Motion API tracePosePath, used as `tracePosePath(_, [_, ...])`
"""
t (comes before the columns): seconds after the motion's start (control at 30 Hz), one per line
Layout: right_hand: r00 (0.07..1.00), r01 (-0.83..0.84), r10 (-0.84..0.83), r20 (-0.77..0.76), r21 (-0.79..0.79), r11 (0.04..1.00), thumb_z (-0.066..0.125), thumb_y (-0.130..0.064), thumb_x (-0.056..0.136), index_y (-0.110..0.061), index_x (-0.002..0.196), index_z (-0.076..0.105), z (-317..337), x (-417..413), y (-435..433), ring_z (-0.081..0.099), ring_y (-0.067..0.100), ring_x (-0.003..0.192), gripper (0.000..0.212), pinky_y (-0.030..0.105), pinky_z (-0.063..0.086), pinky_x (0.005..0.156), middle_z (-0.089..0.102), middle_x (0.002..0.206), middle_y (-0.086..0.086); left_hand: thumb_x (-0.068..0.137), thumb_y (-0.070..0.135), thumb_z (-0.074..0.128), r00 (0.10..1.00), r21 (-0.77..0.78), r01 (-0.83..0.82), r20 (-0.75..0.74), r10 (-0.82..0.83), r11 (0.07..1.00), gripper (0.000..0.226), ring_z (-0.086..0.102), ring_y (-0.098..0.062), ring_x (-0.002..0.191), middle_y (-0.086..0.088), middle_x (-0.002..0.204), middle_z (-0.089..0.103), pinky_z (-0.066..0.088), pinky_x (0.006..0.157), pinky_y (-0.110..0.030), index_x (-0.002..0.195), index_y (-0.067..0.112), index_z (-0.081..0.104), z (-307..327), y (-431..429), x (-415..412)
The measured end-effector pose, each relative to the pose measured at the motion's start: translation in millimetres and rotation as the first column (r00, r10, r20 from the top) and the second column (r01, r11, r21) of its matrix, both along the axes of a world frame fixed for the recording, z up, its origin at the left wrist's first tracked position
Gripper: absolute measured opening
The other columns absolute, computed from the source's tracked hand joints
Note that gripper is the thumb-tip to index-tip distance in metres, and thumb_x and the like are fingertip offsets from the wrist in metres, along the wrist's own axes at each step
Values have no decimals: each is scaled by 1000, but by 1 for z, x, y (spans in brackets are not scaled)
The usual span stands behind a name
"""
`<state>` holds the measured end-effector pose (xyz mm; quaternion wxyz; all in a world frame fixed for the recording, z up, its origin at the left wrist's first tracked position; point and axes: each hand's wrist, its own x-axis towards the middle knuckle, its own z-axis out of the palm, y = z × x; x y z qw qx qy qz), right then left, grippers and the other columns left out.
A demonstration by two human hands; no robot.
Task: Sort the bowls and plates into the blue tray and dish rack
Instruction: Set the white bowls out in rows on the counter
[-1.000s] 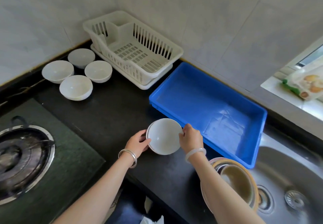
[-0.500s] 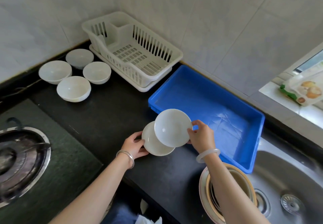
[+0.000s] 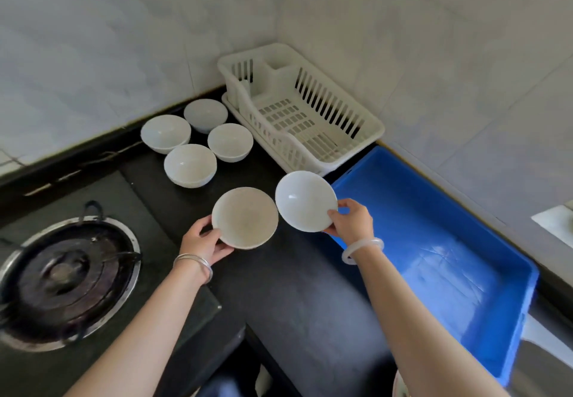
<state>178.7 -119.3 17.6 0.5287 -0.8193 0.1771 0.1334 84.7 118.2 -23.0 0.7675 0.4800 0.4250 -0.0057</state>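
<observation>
My left hand (image 3: 203,241) grips the near rim of a white plate (image 3: 245,217) above the black counter. My right hand (image 3: 353,221) holds a second white plate (image 3: 305,200), tilted, just left of the blue tray (image 3: 434,241), which holds nothing. The white dish rack (image 3: 297,111) stands in the back corner with nothing in it. Several white bowls (image 3: 190,164) sit in a cluster on the counter left of the rack.
A gas burner (image 3: 65,275) takes up the left of the counter. The black counter (image 3: 297,288) runs between my arms. A sink edge (image 3: 545,362) shows at the far right, beyond the tray. Tiled walls close the back.
The two stacked plates have been separated: my right hand lifted the top one up and right, my left keeps the lower one. The view has swung left, so the sink has left the frame.
</observation>
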Motion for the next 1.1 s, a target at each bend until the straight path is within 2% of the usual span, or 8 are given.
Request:
tracePosePath(0.17, [999, -27, 28, -46, 20, 999, 57, -4, 86, -11, 98, 57, -21, 29, 46, 61, 13, 58, 15, 22, 55, 44, 53, 94, 2, 89, -6, 45, 990, 3, -137, -31, 137, 991, 44, 58, -41, 104, -11, 122, 46, 52, 78, -42, 128, 15, 48, -7, 33, 5])
tracePosePath(0.33, [994, 2, 2, -111, 31, 1000, 54, 0, 86, -13, 106, 56, -42, 52, 82, 54, 13, 60, 24, 23, 53, 40, 50, 105, 3, 89, -6, 45, 978, -16, -204, -53, 203, 979, 44, 56, -43, 108, -17, 132, 45, 51, 80, -42, 128, 14, 48, -14, 48, 12])
tracePosePath(0.5, [988, 5, -7, -154, -14, 1000, 48, 0, 87, -9, 116, 54, -62, 67, 101, 54, 14, 56, 31, 33, 58, 60, 49, 100, 5, 89, -6, 45, 971, -30, -233, -59, 231, 972, 43, 58, -39, 96, -13, 122, 46, 51, 78, -41, 127, 14, 48, -18, 52, 20])
tracePosePath(0.6, [985, 25, -27, -171, -13, 1000, 46, 1, 87, -9, 110, 52, -69, 72, 109, 56, 16, 56, 26, 32, 57, 60, 49, 102, 8, 89, -6, 46, 967, -36, -247, -65, 245, 968, 42, 58, -39, 95, -11, 117, 46, 52, 76, -41, 126, 14, 49, -22, 55, 23])
tracePosePath(0.73, [983, 39, -41, -179, -18, 999, 47, 0, 87, -13, 99, 48, -76, 76, 113, 56, 17, 59, 17, 32, 57, 60, 51, 101, 10, 88, -5, 47, 967, -30, -245, -79, 242, 969, 43, 59, -42, 103, -9, 118, 46, 53, 72, -40, 125, 15, 50, -27, 56, 25])
tracePosePath(0.93, [981, 67, -57, -187, 48, 997, 51, -5, 88, -14, 106, 50, -81, 81, 116, 59, 20, 67, 20, 34, 59, 63, 53, 101, 9, 88, -4, 49, 964, -28, -253, -91, 250, 967, 42, 58, -41, 108, -7, 117, 48, 54, 68, -37, 123, 18, 52, -29, 53, 26])
tracePosePath(1.1, [960, 155, -92, -266, 228, 961, 52, -7, 92, -13, 118, 52, -80, 75, 117, 64, 29, 86, 27, 24, 55, 44, 58, 111, 13, 91, 5, 49, 962, -122, -269, -84, 260, 955, 42, 59, -35, 100, -12, 124, 51, 53, 77, -40, 131, 19, 48, -29, 49, 22])
